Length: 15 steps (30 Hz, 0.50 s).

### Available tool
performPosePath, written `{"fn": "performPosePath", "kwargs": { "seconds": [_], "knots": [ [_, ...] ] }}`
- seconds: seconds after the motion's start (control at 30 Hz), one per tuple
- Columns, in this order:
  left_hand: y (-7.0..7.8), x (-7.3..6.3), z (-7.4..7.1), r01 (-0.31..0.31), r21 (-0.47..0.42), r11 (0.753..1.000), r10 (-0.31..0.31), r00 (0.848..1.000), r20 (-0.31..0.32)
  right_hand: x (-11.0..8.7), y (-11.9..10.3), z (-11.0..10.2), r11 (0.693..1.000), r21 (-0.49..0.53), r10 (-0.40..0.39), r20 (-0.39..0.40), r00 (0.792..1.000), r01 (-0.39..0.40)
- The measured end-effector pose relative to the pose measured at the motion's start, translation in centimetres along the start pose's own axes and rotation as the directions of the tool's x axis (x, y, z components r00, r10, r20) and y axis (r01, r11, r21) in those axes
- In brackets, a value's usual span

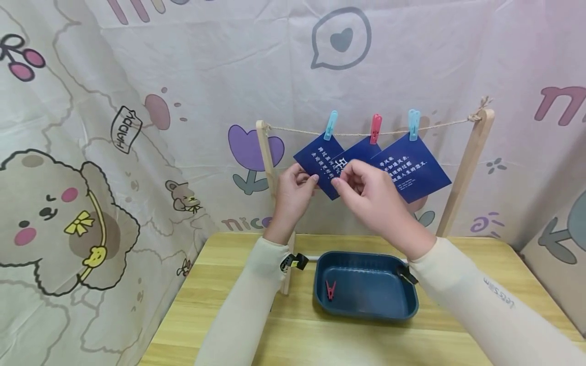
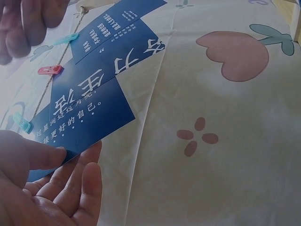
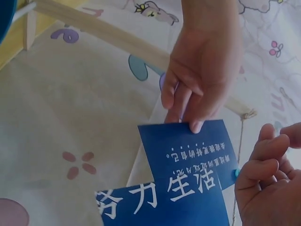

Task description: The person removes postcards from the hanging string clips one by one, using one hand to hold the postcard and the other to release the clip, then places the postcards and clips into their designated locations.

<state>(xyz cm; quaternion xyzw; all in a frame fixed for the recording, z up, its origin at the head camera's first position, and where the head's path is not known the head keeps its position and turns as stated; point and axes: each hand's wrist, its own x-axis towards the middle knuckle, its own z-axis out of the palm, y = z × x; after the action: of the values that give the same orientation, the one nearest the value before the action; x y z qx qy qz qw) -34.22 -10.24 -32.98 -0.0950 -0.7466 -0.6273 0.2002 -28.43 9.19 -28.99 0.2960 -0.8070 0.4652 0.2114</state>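
Three dark blue cards with white writing hang from a string in the head view: the left card (image 1: pixel 320 152), the middle card (image 1: pixel 361 150) and the right card (image 1: pixel 412 168), overlapping. A blue clothespin (image 1: pixel 331 126), a red clothespin (image 1: pixel 375 128) and a light blue clothespin (image 1: pixel 414 124) hold them at the top. My left hand (image 1: pixel 293 195) pinches the lower left edge of the left card between thumb and fingers, seen also in the left wrist view. My right hand (image 1: pixel 373 195) hovers before the middle card, its fingers loosely curled and nothing visible in them.
The string (image 1: pixel 297 131) is tied between two wooden posts, of which the right post (image 1: pixel 467 173) is plainest. On the wooden table (image 1: pixel 220 274) stands a dark blue basin (image 1: pixel 366 316) with a red clothespin (image 1: pixel 330 290) inside. A printed cloth (image 1: pixel 206 61) hangs behind.
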Motion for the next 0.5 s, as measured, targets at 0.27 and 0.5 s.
{"fn": "performPosePath", "kwargs": {
  "seconds": [0.27,0.5],
  "knots": [
    [-0.2,0.0,-0.1,0.003,-0.009,1.0,-0.003,1.0,0.009,3.5,0.0,-0.4,1.0,0.023,0.013,-0.06,0.998,-0.012],
    [-0.4,0.1,-0.2,0.003,-0.01,1.0,-0.003,1.0,0.007,5.5,-0.6,-0.7,0.998,0.053,0.042,-0.071,0.997,-0.038]
  ]
}}
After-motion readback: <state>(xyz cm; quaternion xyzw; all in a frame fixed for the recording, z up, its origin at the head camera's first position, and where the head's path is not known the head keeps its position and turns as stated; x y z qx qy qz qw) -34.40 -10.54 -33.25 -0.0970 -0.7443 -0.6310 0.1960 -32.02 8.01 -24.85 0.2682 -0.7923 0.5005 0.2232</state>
